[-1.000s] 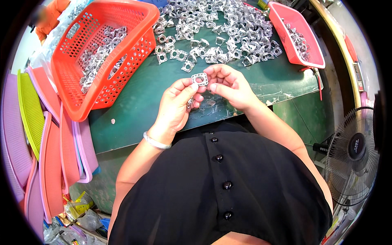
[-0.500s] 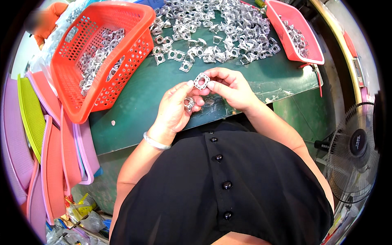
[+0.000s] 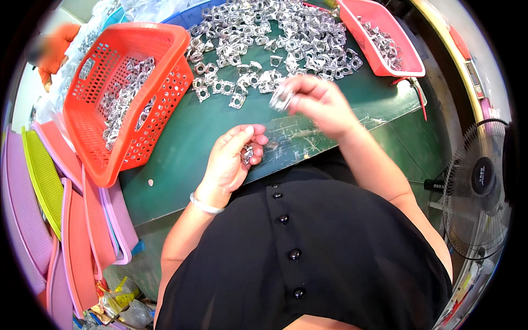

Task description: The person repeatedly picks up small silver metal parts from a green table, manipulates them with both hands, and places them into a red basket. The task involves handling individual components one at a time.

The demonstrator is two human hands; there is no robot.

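Above the table (image 3: 176, 170), the right hand (image 3: 325, 105), pinching a metal piece (image 3: 279, 99), has parted from the left hand (image 3: 226, 162), curled round a second piece (image 3: 247, 154).

Metal parts (image 3: 316, 49) on the far side of the worktop (image 3: 181, 146), between left basket (image 3: 82, 135) and far-right basket (image 3: 379, 67), each containing further parts; fan (image 3: 483, 176) at right.

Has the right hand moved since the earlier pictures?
Yes: judged against the pink basket, the right hand has moved rightward, closer to it, holding a silvery piece.
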